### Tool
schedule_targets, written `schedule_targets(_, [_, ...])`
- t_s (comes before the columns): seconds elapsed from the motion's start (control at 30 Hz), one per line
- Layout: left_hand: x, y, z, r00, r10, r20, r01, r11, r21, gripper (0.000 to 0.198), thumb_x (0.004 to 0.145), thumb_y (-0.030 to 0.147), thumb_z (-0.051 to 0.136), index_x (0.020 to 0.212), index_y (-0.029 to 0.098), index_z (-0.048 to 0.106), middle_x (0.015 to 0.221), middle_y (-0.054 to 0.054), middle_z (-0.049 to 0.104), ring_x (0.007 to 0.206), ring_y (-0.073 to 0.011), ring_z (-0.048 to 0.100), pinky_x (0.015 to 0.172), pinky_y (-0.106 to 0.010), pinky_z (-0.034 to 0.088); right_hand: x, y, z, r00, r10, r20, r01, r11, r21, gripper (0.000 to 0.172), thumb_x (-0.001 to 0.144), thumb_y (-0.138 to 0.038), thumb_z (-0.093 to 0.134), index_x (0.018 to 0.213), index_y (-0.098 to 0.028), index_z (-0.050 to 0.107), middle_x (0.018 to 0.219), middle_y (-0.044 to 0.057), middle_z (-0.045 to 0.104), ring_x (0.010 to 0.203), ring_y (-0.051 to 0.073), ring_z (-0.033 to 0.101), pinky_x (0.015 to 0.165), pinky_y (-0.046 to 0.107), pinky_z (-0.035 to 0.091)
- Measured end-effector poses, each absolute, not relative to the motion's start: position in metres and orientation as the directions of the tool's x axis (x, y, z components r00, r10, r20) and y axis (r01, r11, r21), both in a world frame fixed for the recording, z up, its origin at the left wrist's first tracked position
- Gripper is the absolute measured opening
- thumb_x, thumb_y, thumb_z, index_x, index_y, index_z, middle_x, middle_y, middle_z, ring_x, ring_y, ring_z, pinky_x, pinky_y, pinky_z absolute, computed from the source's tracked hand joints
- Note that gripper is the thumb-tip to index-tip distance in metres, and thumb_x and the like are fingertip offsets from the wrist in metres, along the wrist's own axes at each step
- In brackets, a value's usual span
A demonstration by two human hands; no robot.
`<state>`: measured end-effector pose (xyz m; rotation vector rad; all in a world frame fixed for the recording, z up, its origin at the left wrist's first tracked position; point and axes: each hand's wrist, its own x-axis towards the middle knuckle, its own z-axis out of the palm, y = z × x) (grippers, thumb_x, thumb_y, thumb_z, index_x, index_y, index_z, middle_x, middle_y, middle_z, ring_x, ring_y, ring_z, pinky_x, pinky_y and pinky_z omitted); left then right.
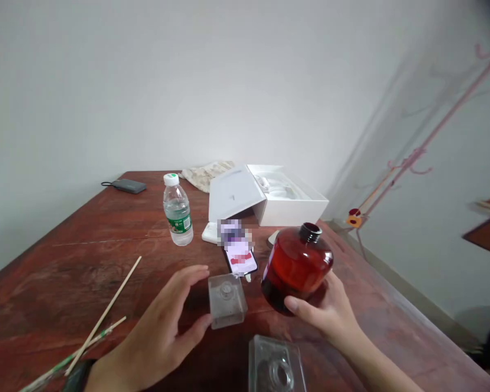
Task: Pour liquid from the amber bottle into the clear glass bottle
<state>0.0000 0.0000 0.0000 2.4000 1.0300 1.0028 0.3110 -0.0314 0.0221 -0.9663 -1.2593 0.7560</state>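
My right hand (326,321) holds a round amber glass bottle (297,267) with a black threaded neck and no cap, its fingers under and around the lower side. My left hand (159,332) is spread beside a clear square glass bottle (226,301), with the thumb and fingertips at its left side. I cannot tell whether that hand grips it. A second clear square glass bottle (275,365) stands at the near edge of the view, between my hands and partly cut off. A dark band circles my left wrist (79,379).
The reddish-brown wooden table (65,272) holds a phone (240,260), a capped water bottle (178,211), an open white box (269,196), a cloth (206,174), a dark power bank (129,186) and thin wooden sticks (102,318). A pink coat rack (428,147) stands to the right.
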Motion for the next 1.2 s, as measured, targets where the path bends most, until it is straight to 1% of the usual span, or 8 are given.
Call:
schedule_targets(0.07, [0.005, 0.002, -0.014, 0.532, 0.759, 0.376, 0.494, -0.639, 0.589, 0.078, 0.098, 0.034, 0.079, 0.164, 0.037, 0.038, 0.162, -0.011, 0.061, 0.144, -0.0360, 0.064, 0.121, -0.055, 0.055, 0.311, -0.032, 0.020, 0.181, 0.886, 0.427, 0.057, 0.425, -0.904, 0.056, 0.069, -0.044, 0.103, 0.117, -0.028, 0.079, 0.107, 0.010, 0.089, 0.092, 0.033, 0.086, 0.081, 0.043, 0.073])
schedule_targets(0.17, [0.012, 0.007, -0.025, 0.542, 0.790, 0.287, 0.483, -0.572, 0.663, 0.091, 0.089, 0.038, 0.090, 0.164, 0.036, 0.040, 0.162, -0.013, 0.061, 0.144, -0.0399, 0.064, 0.121, -0.061, 0.053, 0.311, -0.034, 0.013, 0.200, 0.879, 0.434, 0.104, 0.421, -0.901, 0.052, 0.065, -0.039, 0.104, 0.110, -0.029, 0.080, 0.104, 0.009, 0.089, 0.092, 0.034, 0.086, 0.082, 0.043, 0.074])
schedule_targets(0.33, [0.013, 0.014, -0.032, 0.459, 0.850, 0.258, 0.459, -0.475, 0.751, 0.081, 0.080, 0.031, 0.094, 0.152, 0.034, 0.056, 0.149, -0.011, 0.070, 0.135, -0.0387, 0.070, 0.119, -0.058, 0.056, 0.320, -0.036, 0.002, 0.151, 0.906, 0.396, 0.152, 0.375, -0.915, 0.052, 0.064, -0.035, 0.102, 0.110, -0.028, 0.080, 0.092, 0.009, 0.087, 0.084, 0.036, 0.086, 0.077, 0.047, 0.075])
schedule_targets(0.47, [0.005, 0.017, -0.046, 0.402, 0.863, 0.305, 0.399, -0.465, 0.791, 0.078, 0.084, 0.035, 0.090, 0.153, 0.037, 0.053, 0.146, -0.008, 0.072, 0.129, -0.0348, 0.073, 0.116, -0.051, 0.059, 0.325, -0.035, 0.000, 0.051, 0.939, 0.340, 0.193, 0.325, -0.926, 0.074, 0.064, -0.029, 0.101, 0.133, -0.030, 0.074, 0.089, 0.009, 0.086, 0.072, 0.035, 0.084, 0.063, 0.046, 0.074])
schedule_targets(0.57, [0.002, 0.018, -0.051, 0.400, 0.848, 0.347, 0.359, -0.494, 0.792, 0.079, 0.086, 0.035, 0.089, 0.155, 0.038, 0.051, 0.148, -0.007, 0.070, 0.131, -0.0341, 0.072, 0.118, -0.050, 0.057, 0.317, -0.036, -0.004, 0.081, 0.930, 0.359, 0.165, 0.343, -0.925, 0.076, 0.066, -0.031, 0.100, 0.136, -0.034, 0.071, 0.090, 0.007, 0.087, 0.071, 0.034, 0.084, 0.059, 0.043, 0.073])
schedule_targets(0.77, [0.006, 0.007, -0.038, 0.375, 0.832, 0.409, 0.369, -0.538, 0.758, 0.091, 0.077, 0.015, 0.091, 0.153, 0.044, 0.050, 0.148, -0.003, 0.069, 0.132, -0.0326, 0.071, 0.120, -0.050, 0.056, 0.306, -0.038, -0.016, 0.188, 0.927, 0.323, 0.108, 0.308, -0.945, 0.074, 0.074, -0.047, 0.098, 0.140, -0.029, 0.069, 0.108, 0.010, 0.088, 0.088, 0.034, 0.087, 0.075, 0.042, 0.075])
schedule_targets(0.97, [0.009, 0.005, -0.037, 0.424, 0.802, 0.422, 0.353, -0.575, 0.739, 0.104, 0.068, 0.008, 0.094, 0.153, 0.045, 0.047, 0.149, -0.003, 0.067, 0.135, -0.0345, 0.069, 0.121, -0.052, 0.056, 0.321, -0.032, -0.016, 0.092, 0.945, 0.315, 0.207, 0.292, -0.934, 0.078, 0.075, -0.036, 0.098, 0.146, -0.028, 0.066, 0.129, 0.014, 0.084, 0.111, 0.039, 0.084, 0.093, 0.047, 0.073])
schedule_targets(1.2, [0.012, 0.005, -0.038, 0.409, 0.830, 0.378, 0.336, -0.522, 0.784, 0.109, 0.065, 0.007, 0.097, 0.151, 0.048, 0.045, 0.147, -0.001, 0.067, 0.132, -0.0333, 0.070, 0.120, -0.050, 0.056, 0.317, -0.034, -0.048, 0.157, 0.914, 0.374, 0.296, 0.318, -0.901, 0.083, 0.083, -0.058, 0.087, 0.155, -0.027, 0.058, 0.135, 0.016, 0.081, 0.116, 0.041, 0.082, 0.095, 0.050, 0.072])
